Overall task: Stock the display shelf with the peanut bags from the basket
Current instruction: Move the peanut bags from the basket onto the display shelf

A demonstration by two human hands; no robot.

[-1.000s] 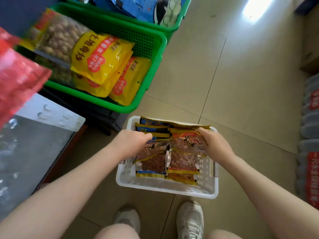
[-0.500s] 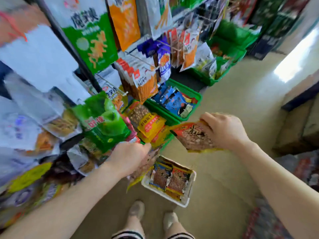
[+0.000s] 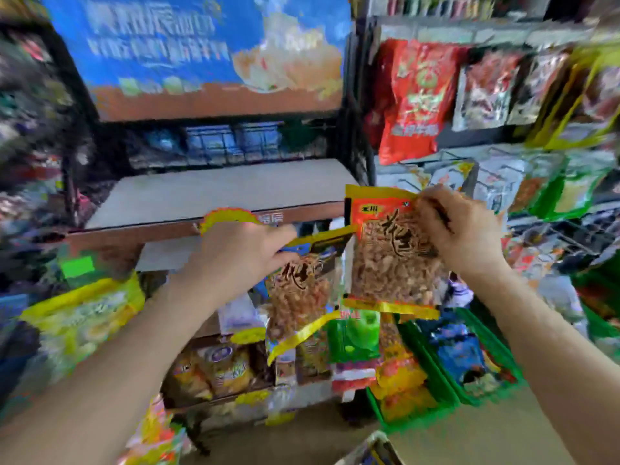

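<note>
Hands first: my right hand (image 3: 461, 226) grips the top right corner of a peanut bag (image 3: 391, 260), fingers pinched over its red and yellow header, so the bag hangs upright with its clear window of nuts facing me. My left hand (image 3: 235, 260) holds a second bag (image 3: 297, 290) by its top edge; that one hangs tilted, its yellow bottom seam swinging toward the near left. The two bags sit side by side, the left one a little lower and partly behind the right one's edge.

Both bags are up in front of the display shelf (image 3: 214, 193), whose flat pale board lies just beyond my left hand, bare where I can see it. Neither bag touches that board. A yellow scalloped tag (image 3: 228, 216) sticks to the shelf's front lip right above my left knuckles. Behind the shelf rises a blue poster (image 3: 188, 48) with blurred lettering.

To the right, a red pouch (image 3: 416, 95) and other snack packs hang on a rack. Below the bags I see a bright green pack (image 3: 355, 333) and, lower right, a green crate (image 3: 446, 374) with blue and yellow packs inside. A big yellow bag (image 3: 80, 317) lies at the left. At the bottom edge a sliver of the basket (image 3: 372, 448) shows on the floor; I can't tell what it holds. Much of the picture is smeared, so finer print is unreadable.
</note>
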